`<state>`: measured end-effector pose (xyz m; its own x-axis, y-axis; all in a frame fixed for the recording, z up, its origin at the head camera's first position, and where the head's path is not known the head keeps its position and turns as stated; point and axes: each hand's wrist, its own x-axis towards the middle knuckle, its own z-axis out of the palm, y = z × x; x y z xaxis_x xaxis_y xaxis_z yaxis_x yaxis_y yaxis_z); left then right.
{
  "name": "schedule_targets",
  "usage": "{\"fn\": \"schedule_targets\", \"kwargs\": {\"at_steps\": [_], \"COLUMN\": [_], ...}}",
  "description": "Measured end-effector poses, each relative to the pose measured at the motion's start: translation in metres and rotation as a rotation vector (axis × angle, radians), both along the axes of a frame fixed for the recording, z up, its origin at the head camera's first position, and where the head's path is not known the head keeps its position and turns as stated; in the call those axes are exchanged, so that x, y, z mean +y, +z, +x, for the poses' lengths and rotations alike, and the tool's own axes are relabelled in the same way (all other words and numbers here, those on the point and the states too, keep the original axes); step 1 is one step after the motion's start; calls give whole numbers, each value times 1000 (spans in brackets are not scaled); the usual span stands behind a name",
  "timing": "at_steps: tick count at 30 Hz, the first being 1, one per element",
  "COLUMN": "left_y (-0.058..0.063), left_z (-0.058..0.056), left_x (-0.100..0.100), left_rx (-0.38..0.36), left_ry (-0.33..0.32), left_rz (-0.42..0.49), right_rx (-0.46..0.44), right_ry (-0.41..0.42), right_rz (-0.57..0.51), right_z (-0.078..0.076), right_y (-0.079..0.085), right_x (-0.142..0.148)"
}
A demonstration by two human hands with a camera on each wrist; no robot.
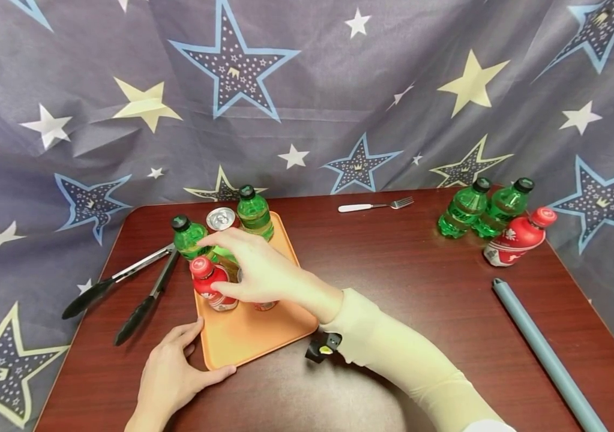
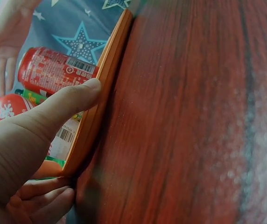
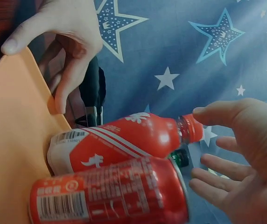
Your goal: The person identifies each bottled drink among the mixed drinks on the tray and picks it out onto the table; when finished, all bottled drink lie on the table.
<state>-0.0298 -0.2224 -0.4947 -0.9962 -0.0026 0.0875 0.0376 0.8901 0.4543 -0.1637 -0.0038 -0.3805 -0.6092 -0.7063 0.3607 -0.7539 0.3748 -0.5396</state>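
Observation:
An orange tray bears a red-capped bottle, green bottles with black caps and red drink cans. My left hand grips the tray's near left corner, its thumb on the front rim and its fingers at the left side. Over the drinks hovers my right hand, thumb and fingers spread apart. In the right wrist view its thumb is close to the red cap; whether they touch I cannot tell. This hand partly hides a can and a green bottle in the head view.
Tongs lie spread left of the tray. A white-handled fork rests near the back edge. Two green bottles and a red bottle stand at the right, behind a long grey-blue rod. A star-patterned curtain hangs behind the table.

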Motion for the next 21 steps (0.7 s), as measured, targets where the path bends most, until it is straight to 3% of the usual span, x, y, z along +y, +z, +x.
{"fn": "schedule_targets", "kwargs": {"at_steps": [5,14,21], "left_y": [-1,-2,-3], "left_z": [0,0,0], "left_x": [1,1,1], "left_rx": [15,19,25], "left_ry": [-1,-4,-1], "left_rz": [7,6,3], "right_rx": [-5,52,77], "right_ry": [8,-53,-64], "right_rz": [91,252,316], "right_z": [3,4,4], "right_y": [-1,-7,-8], "right_x": [-10,-21,-26]}}
